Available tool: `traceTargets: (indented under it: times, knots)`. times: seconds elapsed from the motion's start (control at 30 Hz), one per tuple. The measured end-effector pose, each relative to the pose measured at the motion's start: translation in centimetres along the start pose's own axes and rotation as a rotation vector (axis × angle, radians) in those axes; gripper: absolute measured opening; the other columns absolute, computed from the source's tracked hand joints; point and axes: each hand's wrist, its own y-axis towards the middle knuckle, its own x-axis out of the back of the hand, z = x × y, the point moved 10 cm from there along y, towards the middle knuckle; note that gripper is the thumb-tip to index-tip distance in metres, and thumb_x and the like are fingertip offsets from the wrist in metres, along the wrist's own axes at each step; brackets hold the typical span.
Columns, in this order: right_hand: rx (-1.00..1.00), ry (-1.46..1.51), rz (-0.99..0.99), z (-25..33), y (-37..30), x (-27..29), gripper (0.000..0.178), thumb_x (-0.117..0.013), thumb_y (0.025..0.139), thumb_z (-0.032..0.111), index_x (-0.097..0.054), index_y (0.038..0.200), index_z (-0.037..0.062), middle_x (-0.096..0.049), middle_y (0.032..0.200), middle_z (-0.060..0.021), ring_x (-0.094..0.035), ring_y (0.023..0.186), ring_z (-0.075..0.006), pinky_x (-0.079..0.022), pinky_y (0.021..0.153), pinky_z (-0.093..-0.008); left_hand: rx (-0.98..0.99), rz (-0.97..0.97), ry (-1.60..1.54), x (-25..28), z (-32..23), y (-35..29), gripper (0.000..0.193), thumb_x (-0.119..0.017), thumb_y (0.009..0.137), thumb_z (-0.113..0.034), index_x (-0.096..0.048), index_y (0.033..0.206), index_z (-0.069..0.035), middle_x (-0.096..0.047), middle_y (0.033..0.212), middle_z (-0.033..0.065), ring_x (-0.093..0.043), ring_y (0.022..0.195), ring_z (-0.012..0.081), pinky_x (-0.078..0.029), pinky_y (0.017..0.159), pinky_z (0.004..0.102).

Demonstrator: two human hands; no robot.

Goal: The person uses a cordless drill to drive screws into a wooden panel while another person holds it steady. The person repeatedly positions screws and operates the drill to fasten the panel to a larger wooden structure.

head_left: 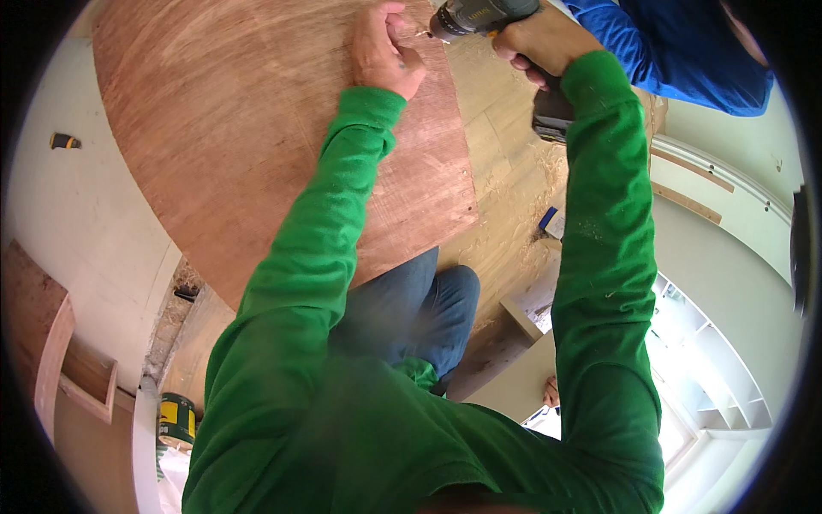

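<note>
The right hand (548, 41) gripped a drill (486, 14) by its handle, fingers wrapped round it, at the far side of the scene, right of centre. The drill pointed left, its tip at the right edge of the board (257, 120). The left hand (385, 58) was at the far part of the board, just left of the tip, its fingers curled; whether they held anything could not be told. The board, reddish brown, spread from the far left to the person's knees (449, 304). Shavings (548, 167) lay on the floor (497, 137) to its right. A co-worker's blue sleeve (685, 56) showed at the far right, and a tin (176, 420) stood near left.
</note>
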Motion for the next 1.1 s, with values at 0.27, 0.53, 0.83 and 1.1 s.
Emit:
traceTargets:
  times: [0.27, 0.53, 0.83, 1.1]
  knots:
    - [0.245, 0.281, -0.197, -4.1, -2.8, -5.5, 0.025, -0.074, 0.084, 0.022, -0.073, 0.096, 0.0009, -0.065, 0.07, -0.0069, -0.06, 0.051, -0.0175, -0.049, 0.048, -0.0364, -0.052, -0.014, 0.06, -0.5, 0.2, 0.5, 0.056, -0.065, 0.068, 0.014, -0.061, 0.121, -0.003, -0.062, 0.102, 0.0054, -0.056, 0.081, 0.0139, -0.05, 0.068, 0.0272]
    - [0.128, 0.201, -0.072, -2.8, -1.8, -3.2, 0.027, -0.074, 0.079, 0.022, -0.069, 0.085, -0.0033, -0.063, 0.066, -0.0081, -0.058, 0.049, -0.0184, -0.048, 0.045, -0.0382, -0.067, -0.014, 0.066, -0.3, 0.4, 0.2, 0.059, -0.066, 0.067, 0.015, -0.059, 0.124, -0.002, -0.063, 0.103, 0.0085, -0.058, 0.082, 0.016, -0.052, 0.068, 0.0294]
    - [0.068, 0.17, -0.075, -1.0, -0.1, -2.7, 0.024, -0.072, 0.076, 0.022, -0.065, 0.074, -0.0008, -0.058, 0.059, -0.0083, -0.056, 0.048, -0.0205, -0.046, 0.046, -0.0389, -0.091, 0.021, 0.068, -0.5, 0.2, 0.3, 0.061, -0.065, 0.067, 0.014, -0.061, 0.124, -0.005, -0.062, 0.103, 0.0083, -0.058, 0.08, 0.018, -0.052, 0.068, 0.0327]
    - [0.024, 0.652, -0.169, -8.6, -4.5, -7.9, 0.026, -0.079, 0.082, 0.018, -0.07, 0.097, -0.0011, -0.067, 0.07, -0.008, -0.063, 0.051, -0.0175, -0.052, 0.049, -0.0355, -0.151, 0.167, 0.187, -0.8, -0.7, 1.0, 0.05, -0.066, 0.07, 0.007, -0.074, 0.117, -0.009, -0.06, 0.106, 0.0122, -0.062, 0.094, 0.0328, -0.054, 0.079, 0.0429]
